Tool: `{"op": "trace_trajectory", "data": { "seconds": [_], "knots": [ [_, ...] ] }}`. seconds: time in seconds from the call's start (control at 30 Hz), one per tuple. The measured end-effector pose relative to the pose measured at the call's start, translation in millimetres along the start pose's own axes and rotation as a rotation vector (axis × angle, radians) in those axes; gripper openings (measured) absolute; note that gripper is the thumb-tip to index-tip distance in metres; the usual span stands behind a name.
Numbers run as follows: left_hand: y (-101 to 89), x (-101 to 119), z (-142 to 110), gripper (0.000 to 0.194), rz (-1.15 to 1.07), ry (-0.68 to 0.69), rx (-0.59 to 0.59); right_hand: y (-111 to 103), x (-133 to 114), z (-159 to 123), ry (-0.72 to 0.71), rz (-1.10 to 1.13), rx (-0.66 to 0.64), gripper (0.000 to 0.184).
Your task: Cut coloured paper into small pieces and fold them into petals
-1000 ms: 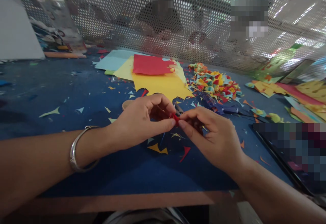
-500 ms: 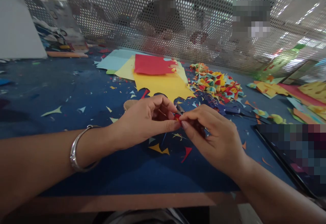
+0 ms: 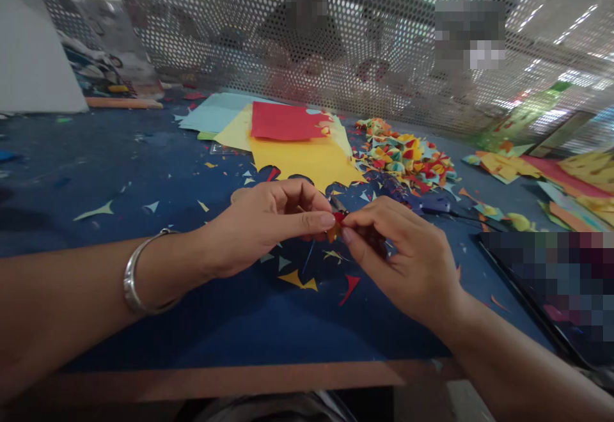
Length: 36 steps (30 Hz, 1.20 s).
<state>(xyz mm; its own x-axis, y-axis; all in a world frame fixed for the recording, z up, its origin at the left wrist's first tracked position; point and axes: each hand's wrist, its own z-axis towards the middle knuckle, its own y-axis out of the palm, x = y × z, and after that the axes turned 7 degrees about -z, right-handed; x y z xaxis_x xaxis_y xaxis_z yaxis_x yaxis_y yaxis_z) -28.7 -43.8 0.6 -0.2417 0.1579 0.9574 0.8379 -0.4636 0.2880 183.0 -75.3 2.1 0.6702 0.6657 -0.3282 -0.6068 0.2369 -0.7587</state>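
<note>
Over the blue table top, both hands meet at a small red and orange-yellow piece of folded paper (image 3: 334,230). My left hand (image 3: 283,214), with a silver bangle on its wrist, pinches it from the left between thumb and fingers. From the right, my right hand (image 3: 398,249) pinches its other side with thumb and forefinger. Most of the piece is hidden by the fingertips. Behind the hands lie a red paper sheet (image 3: 288,121) and a yellow sheet (image 3: 307,156) with scalloped cuts along its near edge. A yellow scrap (image 3: 298,279) and a red scrap (image 3: 350,288) lie just below the hands.
A heap of small colourful folded paper pieces (image 3: 407,156) sits behind my right hand, near a purple tool with a cord (image 3: 434,206). At right lie a tablet (image 3: 542,294) and more paper. A perforated metal screen (image 3: 215,45) stands behind; a bottle (image 3: 125,45) stands back left.
My left thumb and fingers have shifted slightly on the paper piece, and more of its orange-yellow part now shows below the red. The right hand has barely moved.
</note>
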Motion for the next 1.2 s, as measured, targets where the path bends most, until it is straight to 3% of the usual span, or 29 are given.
{"op": "trace_trajectory", "data": {
  "seconds": [0.33, 0.6, 0.8, 1.0, 1.2],
  "knots": [
    [-1.3, 3.9, 1.5, 0.011, -0.051, -0.154, 0.053, -3.1, -1.8, 0.1, -0.087, -0.03, -0.018, 0.01],
    [-0.6, 6.4, -0.1, 0.019, 0.149, -0.115, -0.01, -3.9, -3.3, 0.5, -0.139, -0.018, -0.053, 0.011],
    [-0.2, 8.6, -1.8, 0.017, 0.196, -0.166, -0.058, -2.8, -3.3, 1.0, -0.177, -0.028, -0.064, 0.009],
    [0.2, 8.4, -0.4, 0.011, 0.218, -0.223, 0.006, -0.9, -2.3, 1.9, -0.2, -0.016, -0.072, 0.01],
    [-0.7, 6.4, 1.0, 0.011, 0.178, -0.154, 0.076, -2.6, -2.5, 0.9, -0.181, -0.044, -0.077, 0.01]
  ]
}}
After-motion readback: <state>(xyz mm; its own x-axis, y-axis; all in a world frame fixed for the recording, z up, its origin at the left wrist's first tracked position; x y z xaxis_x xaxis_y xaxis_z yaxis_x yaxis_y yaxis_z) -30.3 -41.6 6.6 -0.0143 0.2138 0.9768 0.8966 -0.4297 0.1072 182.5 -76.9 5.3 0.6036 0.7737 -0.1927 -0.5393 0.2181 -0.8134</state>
